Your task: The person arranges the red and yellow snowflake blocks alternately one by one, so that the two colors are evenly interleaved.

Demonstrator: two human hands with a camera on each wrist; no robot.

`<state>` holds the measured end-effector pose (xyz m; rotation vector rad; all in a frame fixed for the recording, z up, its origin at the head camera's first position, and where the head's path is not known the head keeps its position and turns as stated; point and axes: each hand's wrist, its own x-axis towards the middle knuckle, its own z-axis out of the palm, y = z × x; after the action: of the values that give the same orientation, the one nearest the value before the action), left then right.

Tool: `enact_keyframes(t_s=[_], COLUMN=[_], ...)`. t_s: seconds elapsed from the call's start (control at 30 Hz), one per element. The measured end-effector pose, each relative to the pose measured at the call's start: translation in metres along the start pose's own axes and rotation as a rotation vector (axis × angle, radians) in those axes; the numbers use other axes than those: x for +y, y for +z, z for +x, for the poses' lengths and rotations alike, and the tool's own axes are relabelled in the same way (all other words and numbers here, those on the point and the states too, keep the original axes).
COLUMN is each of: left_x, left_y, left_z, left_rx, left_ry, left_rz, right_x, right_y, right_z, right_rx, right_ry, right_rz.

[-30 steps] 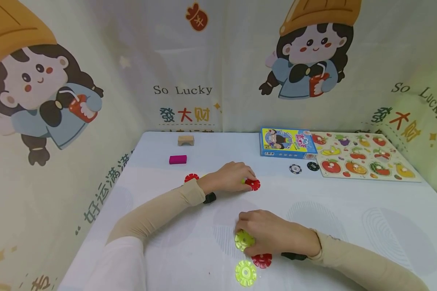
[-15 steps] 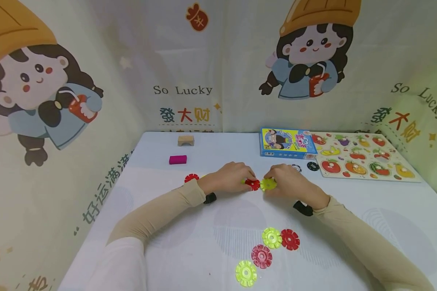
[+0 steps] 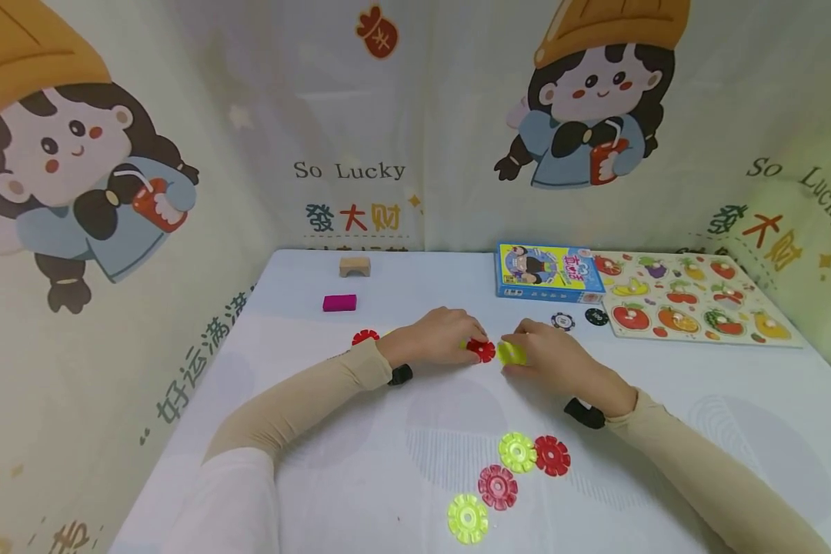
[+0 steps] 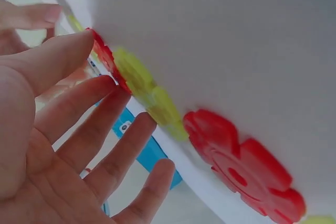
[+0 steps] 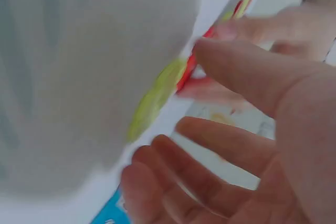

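My left hand (image 3: 438,337) pinches a red notched interlocking disc (image 3: 483,352) at mid-table. More discs continue from it toward the left, mostly behind the forearm in the head view; a second red disc (image 3: 365,336) peeks out at the far end. The left wrist view shows this row, with yellow discs (image 4: 149,93) between the two reds. My right hand (image 3: 561,356) holds a yellow-green disc (image 3: 511,353) between thumb and fingers, tilted, right by the red disc's edge. In the right wrist view this yellow disc is blurred.
Nearer me lie a yellow disc (image 3: 517,452) beside a red disc (image 3: 552,455), another red disc (image 3: 498,487) and a yellow disc (image 3: 467,518). A blue card box (image 3: 549,273), a fruit board (image 3: 699,300), two chips (image 3: 596,316), a magenta block (image 3: 339,302) and a wooden block (image 3: 355,266) stand farther back.
My right hand has carried the yellow disc from the near pile up to the left hand's red disc. Over the last half second that yellow disc has tilted. The left hand has stayed put.
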<state>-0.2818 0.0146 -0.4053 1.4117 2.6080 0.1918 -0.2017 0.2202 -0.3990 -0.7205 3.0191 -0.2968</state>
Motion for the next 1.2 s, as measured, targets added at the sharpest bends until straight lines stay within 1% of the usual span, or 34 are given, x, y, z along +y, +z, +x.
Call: enact_keyframes(t_s=[0.03,0.07,0.1,0.17,0.23,0.27,0.33,0.4,0.47,0.57,0.67,0.77,0.93,1.0,1.2], left_x=[0.0,0.0,0.001,0.004,0.008,0.011,0.016,0.02,0.023,0.025,0.025,0.025,0.023,0.023,0.023], left_y=[0.0,0.0,0.0,-0.001,-0.001,-0.001,0.0,0.001,0.002,0.004,0.003,0.003,0.005,0.006,0.004], left_z=[0.001,0.002,0.003,0.007,0.011,0.014,0.019,0.023,0.026,0.027,0.026,0.027,0.03,0.03,0.029], left_rx=[-0.002,-0.002,-0.002,0.004,0.002,0.002,-0.006,-0.018,-0.028,-0.035,-0.033,-0.029,-0.032,-0.035,-0.023], left_ry=[0.004,0.008,0.013,0.024,0.037,0.047,0.061,0.071,0.07,0.065,0.068,0.075,0.073,0.074,0.071], left_rz=[0.005,0.008,0.008,0.009,0.007,0.01,0.025,0.047,0.067,0.081,0.081,0.072,0.066,0.064,0.048], right_x=[-0.007,-0.015,-0.024,-0.043,-0.058,-0.065,-0.073,-0.076,-0.077,-0.076,-0.075,-0.075,-0.078,-0.079,-0.083], right_y=[0.0,-0.001,-0.001,-0.002,0.0,0.001,0.004,0.006,0.007,0.008,0.009,0.009,0.011,0.012,0.012], right_z=[-0.007,-0.014,-0.023,-0.041,-0.057,-0.064,-0.073,-0.076,-0.077,-0.076,-0.075,-0.074,-0.075,-0.075,-0.077], right_rx=[-0.01,-0.039,-0.082,-0.198,-0.294,-0.316,-0.306,-0.272,-0.262,-0.273,-0.285,-0.292,-0.311,-0.314,-0.269], right_ry=[-0.04,-0.1,-0.165,-0.31,-0.436,-0.486,-0.54,-0.553,-0.544,-0.538,-0.55,-0.563,-0.573,-0.579,-0.607], right_rz=[0.014,0.026,0.047,0.096,0.104,0.088,0.049,0.007,-0.001,0.01,0.016,0.037,0.114,0.127,0.057])
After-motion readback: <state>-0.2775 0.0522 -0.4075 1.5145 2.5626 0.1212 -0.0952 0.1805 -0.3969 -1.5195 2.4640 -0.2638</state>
